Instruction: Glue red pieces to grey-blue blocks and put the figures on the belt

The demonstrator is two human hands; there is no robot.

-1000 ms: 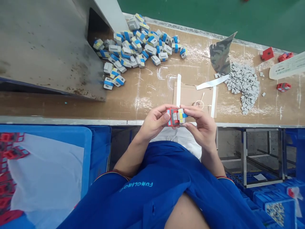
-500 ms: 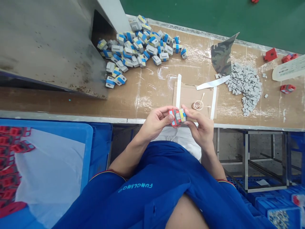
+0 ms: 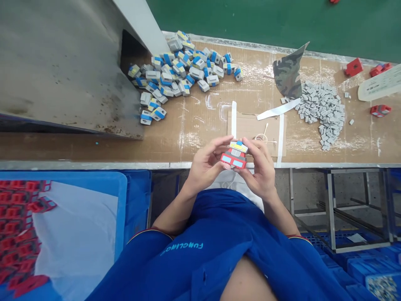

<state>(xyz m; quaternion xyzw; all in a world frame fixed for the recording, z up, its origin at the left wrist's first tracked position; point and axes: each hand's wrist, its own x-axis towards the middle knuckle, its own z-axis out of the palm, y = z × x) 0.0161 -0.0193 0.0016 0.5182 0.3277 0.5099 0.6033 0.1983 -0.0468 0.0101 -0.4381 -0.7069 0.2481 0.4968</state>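
Note:
Between my two hands, just over the table's front edge, is a small toy vehicle part (image 3: pixel 234 160) with a red body, grey middle and light blue windows. A grey block with yellow and blue bands (image 3: pixel 239 146) sits against its upper side. My left hand (image 3: pixel 208 163) pinches the red part from the left, thumb at its lower corner. My right hand (image 3: pixel 260 165) closes round the right side, its fingers on the grey block and its thumb near the red part's lower right corner. Behind them lies a cardboard piece (image 3: pixel 246 121) with white strips and a small ring with cotton swabs (image 3: pixel 260 137).
A heap of grey, blue and yellow blocks (image 3: pixel 178 69) lies beside a metal box (image 3: pixel 69 71). Right are small grey pieces (image 3: pixel 322 108), a camouflage sheet (image 3: pixel 288 75) and red parts (image 3: pixel 354 67). A blue bin (image 3: pixel 123 209) with red parts stands lower left.
The toy part has been turned from lying sideways to having its windows toward me, the grey block now on top. My hands have shifted round it, and the view has moved slightly.

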